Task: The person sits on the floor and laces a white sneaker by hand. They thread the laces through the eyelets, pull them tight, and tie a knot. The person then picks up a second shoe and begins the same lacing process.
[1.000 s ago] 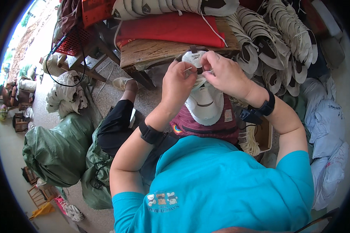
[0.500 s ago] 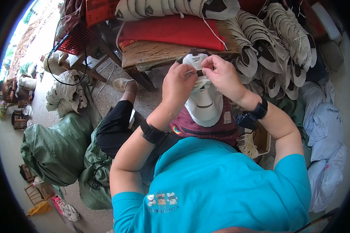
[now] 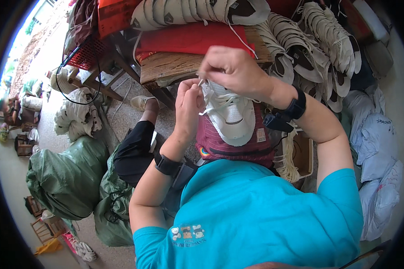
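Around me lie stacked shoe uppers [image 3: 318,49] and green sacks [image 3: 67,179]. On my lap's maroon cloth [image 3: 238,143] rests the white shoe upper [image 3: 229,112] I'm lacing. My left hand [image 3: 188,105] and right hand [image 3: 231,67] pinch the white lace [image 3: 220,102] closed; next, I judge, comes threading it through an eyelet.

Concrete floor [image 3: 121,114], wooden bench [image 3: 175,67], green sacks [image 3: 67,179]
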Available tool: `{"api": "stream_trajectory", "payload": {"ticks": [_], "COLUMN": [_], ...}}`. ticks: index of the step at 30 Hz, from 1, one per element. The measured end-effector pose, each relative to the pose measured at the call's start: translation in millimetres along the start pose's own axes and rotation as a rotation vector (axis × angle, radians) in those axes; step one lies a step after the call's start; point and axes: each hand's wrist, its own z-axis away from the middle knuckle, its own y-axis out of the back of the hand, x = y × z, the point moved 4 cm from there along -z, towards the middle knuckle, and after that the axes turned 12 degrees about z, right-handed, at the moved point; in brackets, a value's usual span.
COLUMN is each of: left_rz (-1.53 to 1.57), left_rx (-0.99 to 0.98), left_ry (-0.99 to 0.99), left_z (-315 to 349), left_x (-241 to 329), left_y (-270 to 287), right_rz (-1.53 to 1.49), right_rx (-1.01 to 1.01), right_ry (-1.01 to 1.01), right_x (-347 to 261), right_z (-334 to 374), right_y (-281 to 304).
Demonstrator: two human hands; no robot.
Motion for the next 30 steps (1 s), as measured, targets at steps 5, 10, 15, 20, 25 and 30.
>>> {"api": "stream_trajectory", "payload": {"ticks": [5,10,15,20,25,30], "left_rz": [-0.554,-0.71,-0.444,-0.344,-0.52,-0.777], "left_rx": [-0.133,-0.102,-0.112,-0.007,-0.038,-0.08], "left_ry": [-0.368,-0.414,-0.285,-0.249,-0.326,-0.439], "left_z": [1.0,4.3,2.7,-2.4,-1.9,1.3], "left_x": [-2.4,-4.5,0.9,-9.2,-11.9,-14.0], "left_y": [-2.4,1.3,-11.6,-13.9,-19.6,-30.2], "right_rz": [-0.233,-0.346,-0.492,-0.324,-0.334,-0.341], "right_rx": [0.111,-0.021,-0.344,-0.636,-0.632,-0.67], "right_ry": [0.176,0.11,0.334,0.29,0.25,0.208], "right_x": [-54.8,-50.9,-66.5,-67.3,-61.2,-56.6], "right_z": [-38.3,-21.6,16.0,60.2,69.9,75.9], "right_y": [32.4,28.3,15.3,-8.4,-18.9,-29.5]}}
